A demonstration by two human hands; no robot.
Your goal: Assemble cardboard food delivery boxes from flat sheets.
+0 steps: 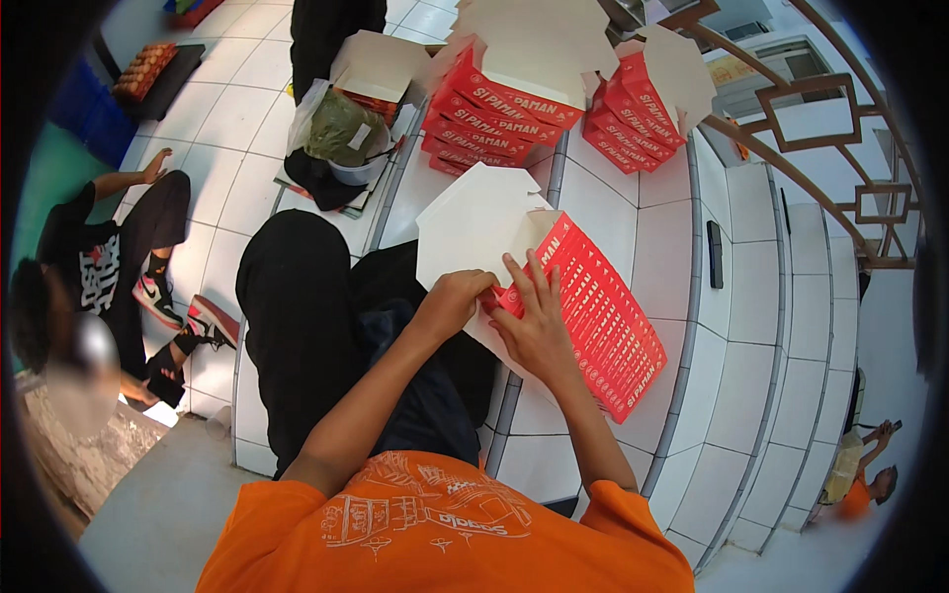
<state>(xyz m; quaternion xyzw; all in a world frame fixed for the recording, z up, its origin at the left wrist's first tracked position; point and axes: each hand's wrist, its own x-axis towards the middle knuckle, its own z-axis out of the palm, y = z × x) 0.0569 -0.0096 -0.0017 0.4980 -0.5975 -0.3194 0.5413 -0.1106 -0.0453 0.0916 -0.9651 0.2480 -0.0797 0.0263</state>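
A red and white cardboard food box (476,222) stands with its white lid raised, at the near end of a long row of nested red boxes (611,331) on the white tiled step. My left hand (453,304) is closed, pinching the box's front left corner between thumb and fingers. My right hand (536,321) grips the same box close by, fingers stretched over its red side and thumb near the corner. The inside of that corner is hidden behind my hands.
More red boxes with white lids (504,109) are stacked ahead, with another stack (643,109) to their right. A plastic bag with green contents (341,128) lies ahead left. A black phone-like object (715,254) rests on the right step. Another person (109,247) sits at the left.
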